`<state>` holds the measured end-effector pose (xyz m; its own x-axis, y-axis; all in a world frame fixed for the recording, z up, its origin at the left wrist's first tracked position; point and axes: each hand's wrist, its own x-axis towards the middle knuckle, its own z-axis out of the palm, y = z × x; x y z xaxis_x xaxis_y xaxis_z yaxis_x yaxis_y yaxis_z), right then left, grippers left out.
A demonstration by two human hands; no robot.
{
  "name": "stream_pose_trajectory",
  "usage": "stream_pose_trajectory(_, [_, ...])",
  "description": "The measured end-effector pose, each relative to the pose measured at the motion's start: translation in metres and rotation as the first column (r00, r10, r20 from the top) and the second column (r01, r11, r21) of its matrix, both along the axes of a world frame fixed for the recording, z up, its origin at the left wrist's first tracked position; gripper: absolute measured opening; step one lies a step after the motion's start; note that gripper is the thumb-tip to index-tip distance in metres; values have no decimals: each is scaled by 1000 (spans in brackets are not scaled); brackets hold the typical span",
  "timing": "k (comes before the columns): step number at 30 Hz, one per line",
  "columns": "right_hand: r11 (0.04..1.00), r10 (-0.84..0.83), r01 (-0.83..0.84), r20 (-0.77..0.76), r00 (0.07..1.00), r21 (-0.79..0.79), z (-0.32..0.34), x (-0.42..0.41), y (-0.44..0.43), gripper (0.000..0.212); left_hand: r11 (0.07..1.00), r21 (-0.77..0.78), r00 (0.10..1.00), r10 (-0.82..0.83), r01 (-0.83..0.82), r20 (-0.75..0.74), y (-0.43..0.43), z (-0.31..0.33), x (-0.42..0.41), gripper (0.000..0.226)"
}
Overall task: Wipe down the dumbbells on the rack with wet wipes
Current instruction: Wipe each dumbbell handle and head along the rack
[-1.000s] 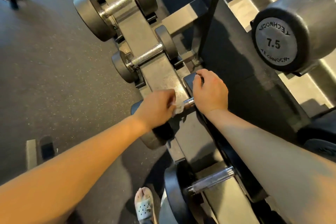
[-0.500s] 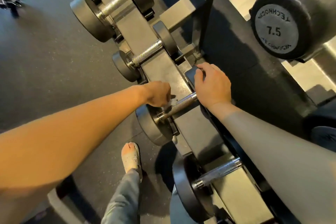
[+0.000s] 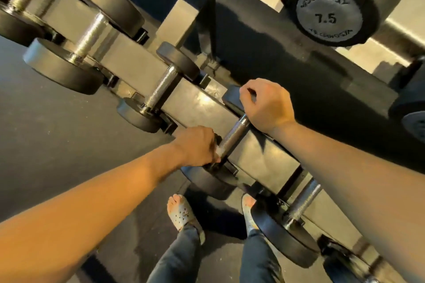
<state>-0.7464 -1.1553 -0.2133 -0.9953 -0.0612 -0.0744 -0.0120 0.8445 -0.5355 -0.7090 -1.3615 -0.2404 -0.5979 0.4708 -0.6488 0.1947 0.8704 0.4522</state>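
The wipe [image 3: 219,150] is mostly buried in the left hand [image 3: 195,147]; only a pale sliver shows against the dumbbell [image 3: 234,136] handle. The right hand [image 3: 266,104] covers most of its far head. The far-left dumbbells [image 3: 89,37] are smeared with blur and clipped by the edge. The right forearm [image 3: 368,190] hides the far end of the near-right dumbbell [image 3: 285,239].

The lower rail [image 3: 264,156] of the rack runs slantwise before you from upper left to lower right. Four dumbbells lie across it side by side, each with its handle over the grey rail: a large dumbbell [image 3: 89,37], a small dumbbell [image 3: 161,89], a third dumbbell [image 3: 234,133] and a fourth dumbbell [image 3: 303,200]. On the upper rail [image 3: 400,30] rests the 7.5 dumbbell [image 3: 328,16], and your sandalled feet [image 3: 181,213] stand on the dark floor [image 3: 57,133] just beside the rack.
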Motion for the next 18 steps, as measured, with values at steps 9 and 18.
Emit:
stream_pose_trajectory(9, [990,-79,79,-5,997,115,-4,0,-5,39,856,383,903,416,-348,-110,29,5,16,19])
stream_pose_trajectory(18, [994,-78,83,-62,995,68,-6,3,-5,33,959,-32,941,-284,283,-182,21,19,-4,20])
